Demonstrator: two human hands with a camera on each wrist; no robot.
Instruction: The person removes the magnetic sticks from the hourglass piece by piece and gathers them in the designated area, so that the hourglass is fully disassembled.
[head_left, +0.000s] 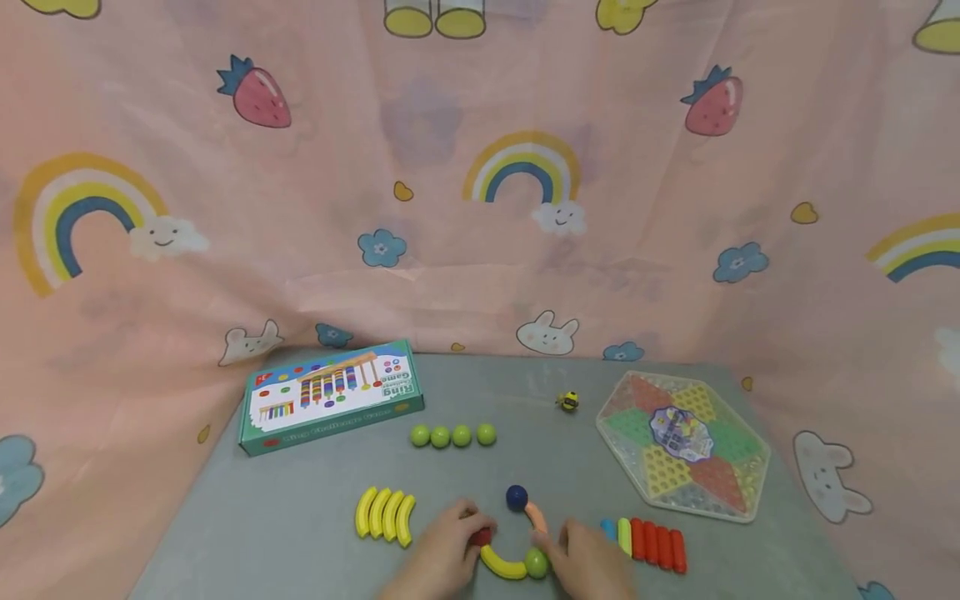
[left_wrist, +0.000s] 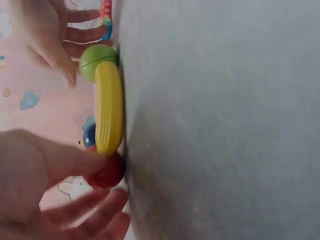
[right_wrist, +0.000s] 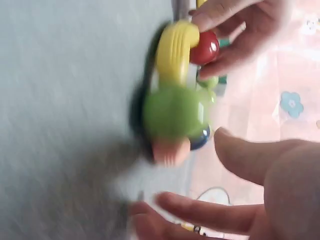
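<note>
Lying in an arc on the table are a red ball (left_wrist: 111, 172), a curved yellow piece (head_left: 504, 567), a green ball (head_left: 537, 563), a curved orange-pink piece (head_left: 536, 517) and a dark blue ball (head_left: 517, 497). My left hand (head_left: 448, 546) pinches the red ball where the yellow piece meets it, thumb on one side and fingers on the other. Beside the green ball, my right hand (head_left: 588, 562) has its thumb and fingers spread apart, with a gap to the pieces in the right wrist view (right_wrist: 280, 185). The green ball looks blurred there.
Several curved yellow pieces (head_left: 385, 515) lie left of my left hand. Red rods (head_left: 658, 546), a light green rod (head_left: 625, 536) and a blue one are at right. Behind stand a row of green balls (head_left: 451, 436), a game box (head_left: 333, 398), a small bee toy (head_left: 568, 402) and a hexagonal board (head_left: 686, 442).
</note>
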